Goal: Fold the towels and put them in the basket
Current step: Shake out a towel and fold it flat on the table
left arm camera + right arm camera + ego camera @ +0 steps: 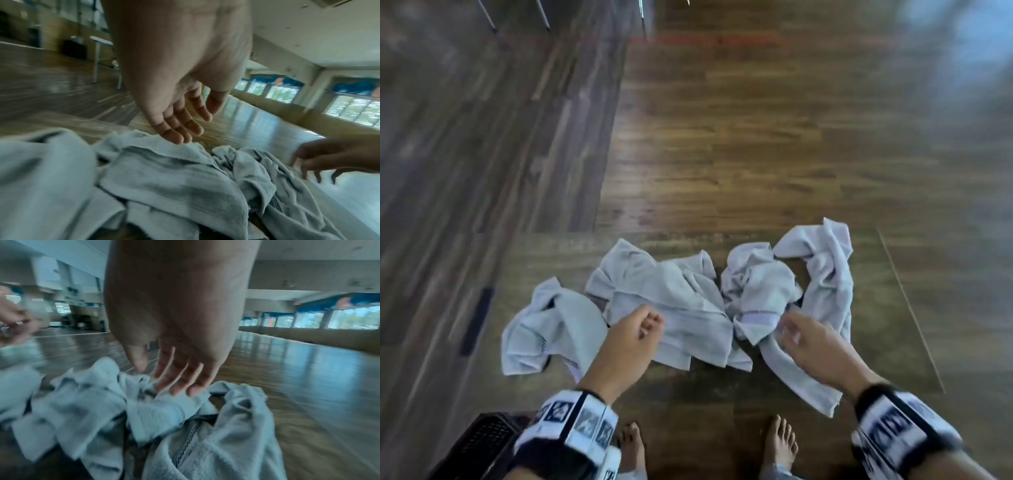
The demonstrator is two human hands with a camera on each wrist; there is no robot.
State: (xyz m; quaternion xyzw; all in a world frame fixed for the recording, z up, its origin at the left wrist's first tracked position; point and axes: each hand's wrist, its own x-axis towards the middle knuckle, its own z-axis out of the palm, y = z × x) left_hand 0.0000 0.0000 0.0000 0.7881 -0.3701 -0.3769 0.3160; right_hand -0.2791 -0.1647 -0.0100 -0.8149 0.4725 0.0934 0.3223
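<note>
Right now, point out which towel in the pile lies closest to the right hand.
The crumpled towel with the dark stitched border, second from the right: the right hand reaches its border edge with relaxed fingers. The other towels lie farther left or behind it.

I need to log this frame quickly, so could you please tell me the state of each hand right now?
Left hand: open, fingers relaxed just above the crumpled towels, holding nothing.
Right hand: open, straight fingertips at a towel fold, gripping nothing.

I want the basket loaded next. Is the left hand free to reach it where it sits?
Probably yes. The left hand is open and holds nothing, and the dark basket sits just beside that forearm, with nothing seen between them.
</note>
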